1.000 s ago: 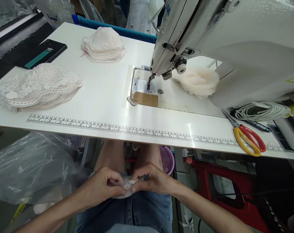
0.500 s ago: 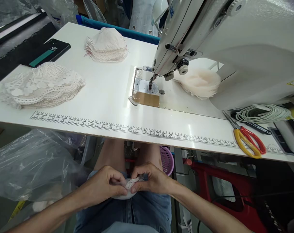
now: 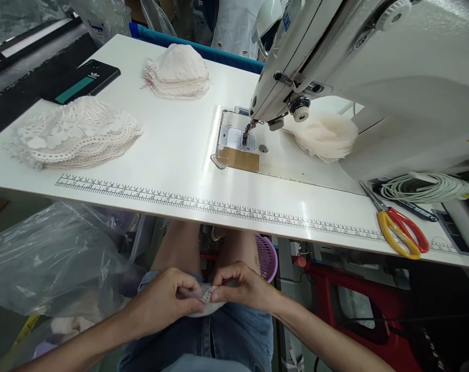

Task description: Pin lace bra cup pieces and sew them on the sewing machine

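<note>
Over my lap, a small white fabric piece with a lace edge [image 3: 211, 309] is pinched between both hands. My left hand [image 3: 172, 299] is closed on its left side, thumb and fingertips together. My right hand [image 3: 238, 287] grips the right side in a thumb-and-finger pinch. The fingers hide much of the piece. Beyond the table edge, the sewing machine [image 3: 292, 67] stands with its presser foot [image 3: 245, 138] over the needle plate; neither hand touches it.
A lace stack [image 3: 79, 134] and a cream fabric stack [image 3: 178, 72] lie on the white table [image 3: 168, 150]. Sheer peach fabric [image 3: 323, 134] sits under the machine arm. Scissors [image 3: 399, 227] and coiled cord [image 3: 424, 187] are at right, a phone-like black case [image 3: 83, 81] at left.
The view has shifted slightly, so the table and machine appear a little further right. My fingers have moved slightly on the white piece, and less of its lace edge shows.
</note>
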### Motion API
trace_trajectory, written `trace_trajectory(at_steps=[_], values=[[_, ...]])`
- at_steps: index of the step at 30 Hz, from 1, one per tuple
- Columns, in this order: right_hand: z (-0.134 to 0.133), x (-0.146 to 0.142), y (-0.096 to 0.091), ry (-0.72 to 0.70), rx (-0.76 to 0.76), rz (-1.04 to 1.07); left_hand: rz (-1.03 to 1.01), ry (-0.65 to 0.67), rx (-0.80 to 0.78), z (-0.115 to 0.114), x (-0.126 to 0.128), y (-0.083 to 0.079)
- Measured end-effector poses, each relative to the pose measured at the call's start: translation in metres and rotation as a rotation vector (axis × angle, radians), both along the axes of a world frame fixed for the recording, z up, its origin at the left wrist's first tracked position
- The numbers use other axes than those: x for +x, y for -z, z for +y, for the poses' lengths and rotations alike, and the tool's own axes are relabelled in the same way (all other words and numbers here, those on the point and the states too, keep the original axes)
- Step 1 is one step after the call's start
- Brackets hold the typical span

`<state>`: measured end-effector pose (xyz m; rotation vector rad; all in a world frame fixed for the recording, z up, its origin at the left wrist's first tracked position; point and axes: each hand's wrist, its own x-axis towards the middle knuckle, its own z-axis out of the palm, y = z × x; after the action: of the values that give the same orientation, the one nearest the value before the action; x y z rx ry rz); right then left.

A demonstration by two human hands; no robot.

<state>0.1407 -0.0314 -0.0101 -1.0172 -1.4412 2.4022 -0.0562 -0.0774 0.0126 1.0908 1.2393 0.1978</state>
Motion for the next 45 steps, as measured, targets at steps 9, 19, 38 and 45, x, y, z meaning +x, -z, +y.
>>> trace_trajectory(at_steps=[9,19,38,45], values=[[0.0,-0.002,-0.002,-0.013,0.017,0.04,-0.01,-0.001,-0.017,0.0,0.0,-0.004],[-0.001,0.005,0.006,0.025,-0.139,0.05,-0.005,-0.004,-0.051,-0.001,-0.002,0.001],[-0.001,0.012,0.001,-0.081,0.01,-0.027,-0.039,-0.007,-0.082,0.001,-0.005,-0.014],[0.0,0.013,-0.001,-0.125,0.073,-0.041,0.032,0.013,-0.065,0.001,-0.006,-0.014]])
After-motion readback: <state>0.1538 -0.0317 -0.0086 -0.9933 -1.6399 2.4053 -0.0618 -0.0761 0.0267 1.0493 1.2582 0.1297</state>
